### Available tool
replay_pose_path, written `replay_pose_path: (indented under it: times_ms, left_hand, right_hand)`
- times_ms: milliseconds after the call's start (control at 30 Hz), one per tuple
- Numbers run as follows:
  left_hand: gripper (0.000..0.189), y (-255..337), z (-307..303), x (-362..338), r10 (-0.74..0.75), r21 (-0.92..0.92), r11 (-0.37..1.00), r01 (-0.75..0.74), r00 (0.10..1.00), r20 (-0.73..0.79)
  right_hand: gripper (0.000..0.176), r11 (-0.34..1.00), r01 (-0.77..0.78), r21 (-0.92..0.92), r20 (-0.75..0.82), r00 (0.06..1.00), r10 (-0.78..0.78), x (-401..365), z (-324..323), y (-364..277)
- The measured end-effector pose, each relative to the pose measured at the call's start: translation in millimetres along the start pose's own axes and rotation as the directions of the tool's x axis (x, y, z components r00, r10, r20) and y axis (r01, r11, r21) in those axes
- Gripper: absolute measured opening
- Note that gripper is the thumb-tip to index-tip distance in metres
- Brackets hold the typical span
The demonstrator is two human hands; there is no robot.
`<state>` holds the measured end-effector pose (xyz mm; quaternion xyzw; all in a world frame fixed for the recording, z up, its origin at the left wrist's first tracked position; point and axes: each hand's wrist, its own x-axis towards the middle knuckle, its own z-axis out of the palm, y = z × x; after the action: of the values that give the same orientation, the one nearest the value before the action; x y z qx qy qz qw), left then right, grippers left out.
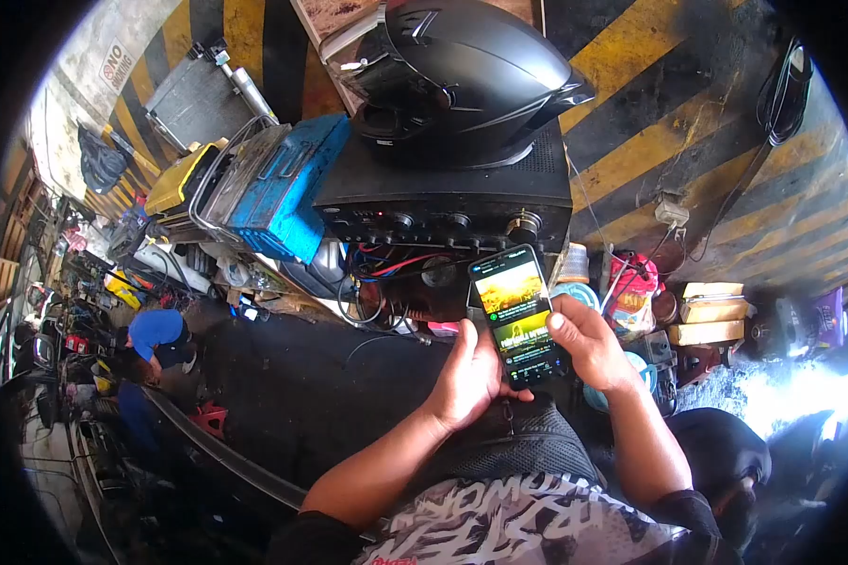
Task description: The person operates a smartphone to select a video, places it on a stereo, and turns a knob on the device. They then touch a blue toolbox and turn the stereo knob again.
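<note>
A smartphone (pixel 513 318) with a lit screen is held upright in front of my chest, showing a list with picture thumbnails. My left hand (pixel 471 375) grips its lower left side, with fingers passing behind it. My right hand (pixel 589 344) is at its right edge, the thumb bent beside the screen and the other fingers mostly hidden. Just beyond the phone is a black amplifier (pixel 443 209) with knobs, and a black helmet (pixel 476 80) rests on top of it. A blue metal box (pixel 287 188) stands left of the amplifier.
A person in a blue shirt (pixel 156 330) bends down at the left. Cardboard boxes (pixel 709 315) and a red bag (pixel 634 287) are at the right. Cables hang below the amplifier. A black rounded object (pixel 721 443) is near my right elbow.
</note>
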<state>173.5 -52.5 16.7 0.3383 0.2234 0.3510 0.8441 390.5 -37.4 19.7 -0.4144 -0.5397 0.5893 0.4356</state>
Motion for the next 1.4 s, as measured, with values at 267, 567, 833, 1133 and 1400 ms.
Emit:
replay_pose_path:
  times_ms: [267, 567, 833, 1133, 1400]
  left_hand:
    - [0.101, 0.1, 0.9, 4.3, 0.019, -0.020, 1.000, -0.020, 0.999, -0.030]
    - [0.097, -1.2, -1.5, 7.1, 0.019, -0.041, 0.999, -0.020, 1.000, -0.022]
    - [0.098, 0.9, 1.1, 5.0, 0.004, -0.029, 1.000, -0.005, 0.999, -0.032]
    - [0.100, -0.1, -2.4, 0.4, 0.010, -0.001, 1.000, -0.010, 1.000, -0.016]
    - [0.101, -1.1, -4.7, -3.5, 0.024, -0.016, 1.000, -0.024, 1.000, -0.019]
  right_hand:
    - [0.034, 0.911, -0.049, -0.409, -0.100, 0.995, 0.009, -0.4, 9.4, -25.2]
    - [0.037, 0.935, -0.045, -0.352, -0.103, 0.995, 0.009, 0.5, 5.3, -18.0]
    - [0.038, 0.952, -0.080, -0.295, -0.080, 0.995, 0.059, -1.1, 6.7, -27.6]
    - [0.033, 0.973, -0.080, -0.217, -0.064, 0.996, 0.067, -3.5, 9.2, -19.3]
    - [0.036, 0.985, -0.059, -0.162, -0.024, 0.998, 0.056, -2.5, 12.4, -17.0]
